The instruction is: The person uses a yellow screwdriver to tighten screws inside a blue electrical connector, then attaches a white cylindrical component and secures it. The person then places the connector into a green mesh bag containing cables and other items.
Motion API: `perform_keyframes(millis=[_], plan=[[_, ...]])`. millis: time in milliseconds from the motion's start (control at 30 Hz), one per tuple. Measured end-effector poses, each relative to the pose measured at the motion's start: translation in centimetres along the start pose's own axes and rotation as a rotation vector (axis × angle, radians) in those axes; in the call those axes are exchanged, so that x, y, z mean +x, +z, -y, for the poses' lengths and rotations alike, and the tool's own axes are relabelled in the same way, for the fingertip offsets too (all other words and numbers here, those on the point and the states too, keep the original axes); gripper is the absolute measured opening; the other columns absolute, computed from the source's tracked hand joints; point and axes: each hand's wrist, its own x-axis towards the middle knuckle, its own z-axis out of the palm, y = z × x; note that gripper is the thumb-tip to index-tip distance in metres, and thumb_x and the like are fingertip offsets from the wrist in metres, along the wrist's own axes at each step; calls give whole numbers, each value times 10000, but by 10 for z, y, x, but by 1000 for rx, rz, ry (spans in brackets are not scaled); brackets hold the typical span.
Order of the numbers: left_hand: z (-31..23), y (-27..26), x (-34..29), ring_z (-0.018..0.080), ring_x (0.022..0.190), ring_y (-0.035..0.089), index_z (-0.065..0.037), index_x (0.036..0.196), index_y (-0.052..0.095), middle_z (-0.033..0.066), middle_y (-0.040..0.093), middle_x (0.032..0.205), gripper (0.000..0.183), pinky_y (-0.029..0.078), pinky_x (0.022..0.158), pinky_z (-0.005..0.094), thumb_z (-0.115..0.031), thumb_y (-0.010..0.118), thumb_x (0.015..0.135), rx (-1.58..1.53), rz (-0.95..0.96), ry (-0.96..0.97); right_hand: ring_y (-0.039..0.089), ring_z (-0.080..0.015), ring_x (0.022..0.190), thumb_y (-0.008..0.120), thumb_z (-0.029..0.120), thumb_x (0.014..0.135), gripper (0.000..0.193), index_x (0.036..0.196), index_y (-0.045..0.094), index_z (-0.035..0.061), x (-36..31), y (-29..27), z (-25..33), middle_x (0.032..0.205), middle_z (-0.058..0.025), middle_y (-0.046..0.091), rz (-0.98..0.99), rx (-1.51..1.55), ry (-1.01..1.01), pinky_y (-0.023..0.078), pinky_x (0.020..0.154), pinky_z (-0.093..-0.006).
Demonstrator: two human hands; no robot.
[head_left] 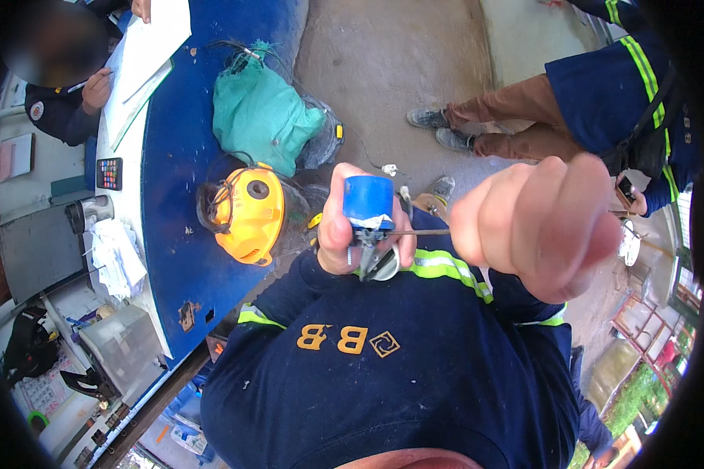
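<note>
- Nearest, right of centre: the right hand (536,227), blurred, fingers curled into a fist apparently clamped on the far end of a thin metal rod (422,232); its grip end is hidden.
- Centre: the left hand (338,230), fingers closed around a blue-and-black part (369,199). The rod meets this part's dark end, so the left hand seems to steady it while the right works the rod.
- Below: the wearer's dark blue shirt (383,391).
- Left of centre: a yellow housing (262,215) beside a blue tabletop (188,141), cord bundled against it, perhaps for tidiness.
- Above that: a green bag (258,117), bulging; its contents are hidden.
- Lower left: a grey box (129,344); I cannot tell what it holds.
- Upper left: a co-worker's hand (95,91) holding a pen beside papers (145,55).
- Upper right: a standing person (602,86) in reflective stripes.
</note>
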Motion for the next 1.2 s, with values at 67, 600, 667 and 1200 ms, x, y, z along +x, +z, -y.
perform_keyframes(millis=[67, 600, 667, 1200], plan=[[4, 2, -4, 283, 535, 576, -114, 1088, 329, 162, 500, 678, 605, 509, 475, 378, -522, 690, 823, 150, -50, 71, 366, -113, 451, 345, 346, 1046, 330, 1106, 518, 72, 2, 17, -4, 560, 26, 368, -431, -179, -1, 377, 531, -298], [3, -6, 1, 314, 529, 588, -143, 1084, 323, 121, 449, 645, 554, 520, 487, 410, -565, 607, 866, 380, -56, 93, 444, -114, 657, 497, 382, 991, 278, 969, 501, 105, 4, -4, -6, 831, -13, 465, -630, -462, 32, 364, 632, -280], [2, -7, 2, 318, 546, 594, -150, 1101, 323, 120, 458, 653, 569, 527, 508, 418, -572, 617, 857, 411, -51, 105, 444, -127, 695, 498, 390, 989, 279, 955, 502, 113, 0, -4, -10, 864, -11, 461, -721, -152, -37, 366, 671, -293], [3, -16, 3, 303, 594, 616, -157, 1090, 307, 97, 465, 707, 588, 528, 555, 416, -644, 542, 859, 419, -163, 71, 606, -244, 971, 493, 207, 1000, 223, 1163, 536, 61, -14, -24, -23, 1065, -108, 578, -575, -212, -21, 518, 873, -423]])
